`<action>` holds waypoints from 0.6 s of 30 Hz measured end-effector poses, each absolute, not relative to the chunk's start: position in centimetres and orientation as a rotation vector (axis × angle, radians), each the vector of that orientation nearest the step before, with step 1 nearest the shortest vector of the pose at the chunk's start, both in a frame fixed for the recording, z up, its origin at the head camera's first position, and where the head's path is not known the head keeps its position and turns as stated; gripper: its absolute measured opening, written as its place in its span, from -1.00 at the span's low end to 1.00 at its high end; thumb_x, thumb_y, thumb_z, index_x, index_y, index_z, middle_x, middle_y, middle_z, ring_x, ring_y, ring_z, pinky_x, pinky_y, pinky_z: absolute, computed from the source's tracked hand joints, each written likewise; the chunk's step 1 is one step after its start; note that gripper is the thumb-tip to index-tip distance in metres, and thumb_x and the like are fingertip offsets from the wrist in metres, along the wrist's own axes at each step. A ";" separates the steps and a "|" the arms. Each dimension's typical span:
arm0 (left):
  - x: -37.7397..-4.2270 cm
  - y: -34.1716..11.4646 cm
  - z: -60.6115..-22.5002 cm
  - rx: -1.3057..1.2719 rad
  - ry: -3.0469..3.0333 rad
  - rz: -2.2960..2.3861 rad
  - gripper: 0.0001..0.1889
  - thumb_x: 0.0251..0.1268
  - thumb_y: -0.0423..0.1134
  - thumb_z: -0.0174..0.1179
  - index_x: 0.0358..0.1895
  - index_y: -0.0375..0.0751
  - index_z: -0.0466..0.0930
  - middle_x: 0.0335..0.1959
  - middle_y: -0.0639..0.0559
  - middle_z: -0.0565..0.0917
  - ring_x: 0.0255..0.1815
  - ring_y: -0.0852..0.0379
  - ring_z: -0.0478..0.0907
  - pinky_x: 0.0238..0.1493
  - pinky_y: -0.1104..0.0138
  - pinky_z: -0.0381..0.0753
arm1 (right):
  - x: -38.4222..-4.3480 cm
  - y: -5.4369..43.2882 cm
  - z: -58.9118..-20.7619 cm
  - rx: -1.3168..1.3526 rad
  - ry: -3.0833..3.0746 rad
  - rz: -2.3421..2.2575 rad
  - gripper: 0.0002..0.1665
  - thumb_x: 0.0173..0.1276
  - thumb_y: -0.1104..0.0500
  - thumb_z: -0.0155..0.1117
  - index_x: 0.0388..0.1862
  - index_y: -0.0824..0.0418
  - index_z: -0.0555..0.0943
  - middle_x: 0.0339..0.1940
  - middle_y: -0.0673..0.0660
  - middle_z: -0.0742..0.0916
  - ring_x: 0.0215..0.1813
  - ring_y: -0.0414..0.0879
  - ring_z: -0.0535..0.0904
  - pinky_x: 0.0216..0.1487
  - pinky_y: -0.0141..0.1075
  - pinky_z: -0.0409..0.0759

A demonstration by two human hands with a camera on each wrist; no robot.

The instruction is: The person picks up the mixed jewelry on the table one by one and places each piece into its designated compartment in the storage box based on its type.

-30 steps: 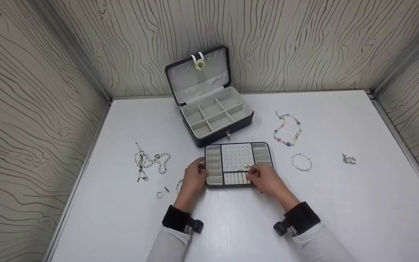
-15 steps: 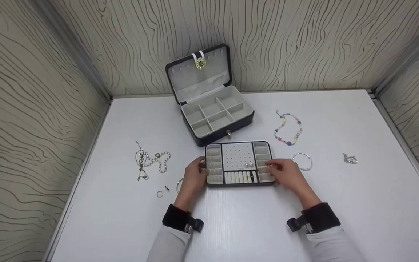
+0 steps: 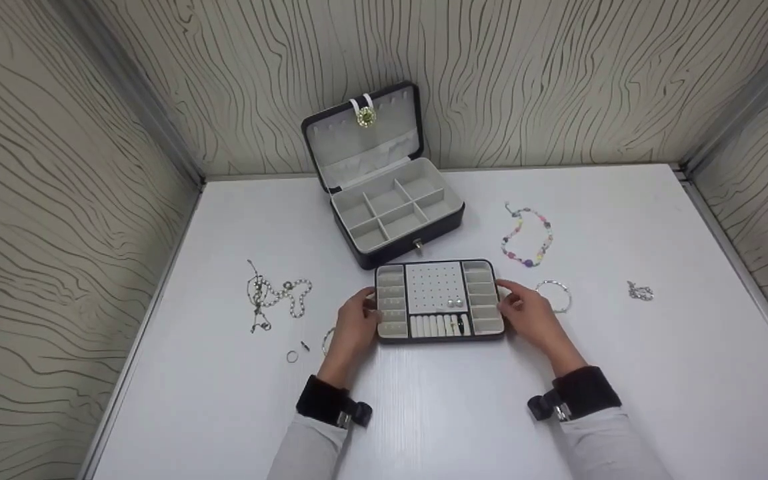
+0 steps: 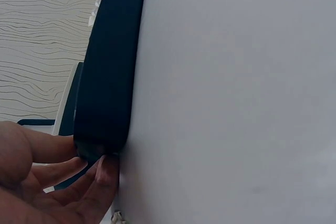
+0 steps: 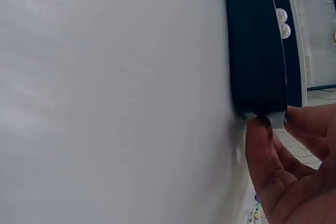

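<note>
A shallow dark jewelry tray [image 3: 437, 287] lies on the white table in the head view. My left hand [image 3: 356, 325] grips its left end, with curled fingers against the corner in the left wrist view. At the opposite end my right hand [image 3: 526, 313] pinches the tray's edge between thumb and fingers, as the right wrist view also shows. Two pearl earrings [image 3: 455, 303] sit on the perforated panel. In the ring rolls below them stand a dark ring [image 3: 461, 325] and a thin gold-coloured one [image 3: 453, 325].
Behind the tray stands an open jewelry box [image 3: 397, 250] with divided compartments. Necklaces [image 3: 261, 303], a ring [image 3: 292, 357] and a small dark piece [image 3: 305, 346] lie left. To the right are a coloured bead necklace [image 3: 529, 262], a bracelet [image 3: 566, 291] and a silver chain [image 3: 640, 291].
My right hand has moved right, from the ring rolls to the tray's right end, and now holds the edge there. The dark ring came into sight. My left hand has stayed put.
</note>
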State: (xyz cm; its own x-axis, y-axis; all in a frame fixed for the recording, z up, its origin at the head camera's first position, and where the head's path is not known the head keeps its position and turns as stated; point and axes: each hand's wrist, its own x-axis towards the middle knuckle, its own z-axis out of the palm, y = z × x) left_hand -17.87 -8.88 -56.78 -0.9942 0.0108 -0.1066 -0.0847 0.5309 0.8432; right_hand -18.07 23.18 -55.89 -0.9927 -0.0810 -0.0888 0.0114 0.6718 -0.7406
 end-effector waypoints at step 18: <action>-17.3 -9.8 -56.3 0.099 2.644 1.436 -0.52 0.37 -0.36 0.12 0.33 -0.39 0.39 0.01 -0.18 0.62 0.00 -0.04 0.57 0.08 0.10 0.52 | -19.2 23.8 -56.6 -0.010 2.609 -1.283 -0.34 0.43 0.24 0.14 0.49 0.20 0.30 0.02 0.33 0.64 -0.13 0.04 0.59 -0.27 -0.23 0.58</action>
